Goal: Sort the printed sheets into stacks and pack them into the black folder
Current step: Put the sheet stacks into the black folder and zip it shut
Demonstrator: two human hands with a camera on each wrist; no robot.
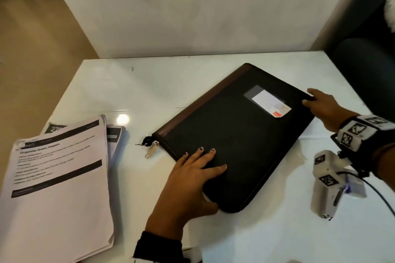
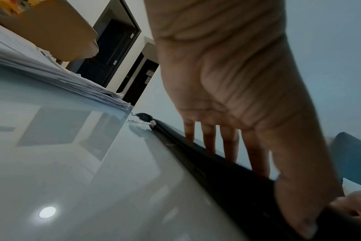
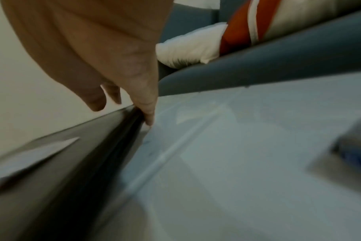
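— Two hands are seen on one item. What is recorded for the black folder [image 1: 230, 141]?

— It is laid flat and closed on the white table [image 1: 132, 89], turned at an angle, with a brown spine strip along its far-left edge and a white label [image 1: 271, 103] near its far-right corner. A metal zip pull [image 1: 152, 150] is noted at its left corner, lying on the table.

— How is the left hand [image 1: 188, 186] placed?

— Its fingers [image 1: 210, 157] are laid straight on the cover near the front corner, while the thumb is tucked against the near edge. In the left wrist view the fingertips are shown resting over the folder's [image 2: 216, 166] edge. Nothing is clasped; the cover is only pressed.

— And the right hand [image 1: 322, 109]?

— The far-right edge of the folder is pinched by it, thumb on top. In the right wrist view one fingertip [image 3: 148, 117] is seen down beside the dark edge [image 3: 113, 146]; that view is blurred.

— Where are the printed sheets [image 1: 59, 186]?

— One thick stack is left on the table's left side, apart from the folder, with further sheets [image 1: 116, 134] partly covered behind it. A white marked device [image 1: 327, 183] is set on the table right of the folder.
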